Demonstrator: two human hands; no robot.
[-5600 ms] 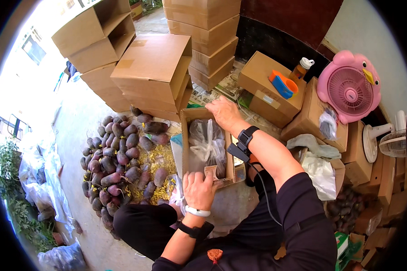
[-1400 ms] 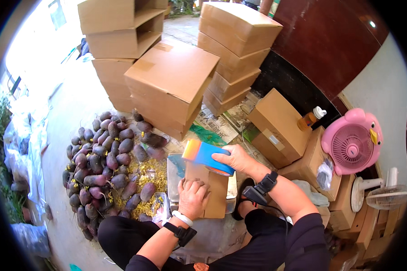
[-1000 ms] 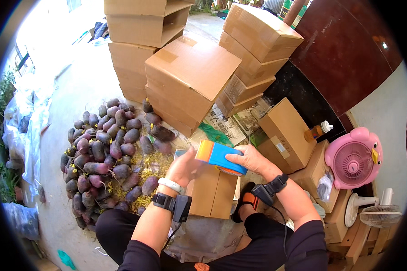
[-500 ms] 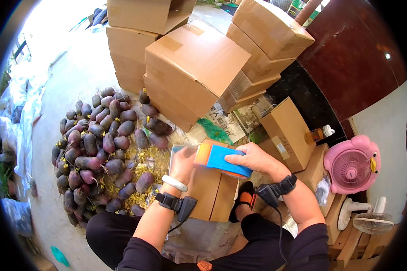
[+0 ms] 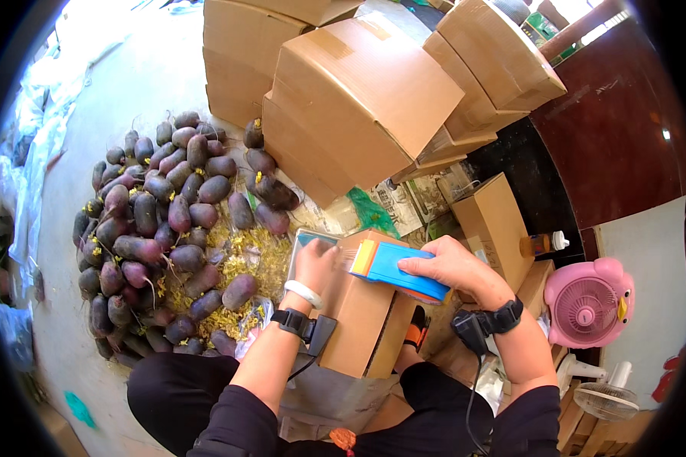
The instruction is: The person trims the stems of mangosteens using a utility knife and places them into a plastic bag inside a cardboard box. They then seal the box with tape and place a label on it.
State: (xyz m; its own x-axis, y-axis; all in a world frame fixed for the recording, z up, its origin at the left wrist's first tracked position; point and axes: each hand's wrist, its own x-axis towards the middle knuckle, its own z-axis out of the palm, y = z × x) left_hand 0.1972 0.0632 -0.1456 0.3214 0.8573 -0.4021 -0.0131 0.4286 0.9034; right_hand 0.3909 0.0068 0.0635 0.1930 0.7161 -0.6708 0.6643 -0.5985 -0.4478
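My right hand [image 5: 458,265] is closed around a blue and orange tape dispenser [image 5: 404,273], holding it over a small cardboard box [image 5: 357,336] between my legs. My left hand [image 5: 315,266] is at the left side of that box, just left of the dispenser's orange end, with curled fingers, slightly blurred; what they hold, if anything, I cannot make out. The box's top flaps look folded down, and it rests on a pale, flat surface partly hidden by it. A heap of dark purple root vegetables [image 5: 152,244] lies left of the box among yellow scraps [image 5: 229,251].
Stacked cardboard boxes [image 5: 358,99] stand ahead. At right are another box [image 5: 488,221], a bottle [image 5: 541,244], a pink fan [image 5: 587,305] and a white fan [image 5: 606,400] by a wall. Plastic sheeting [image 5: 34,175] lies along the left edge. Newspapers [image 5: 404,206] cover floor behind the box.
Since the earliest frame, the box has been closed and my right hand has taken the dispenser. Over the last second, the dispenser moved right and slightly down, and my left hand's fingers curled. The view shifted.
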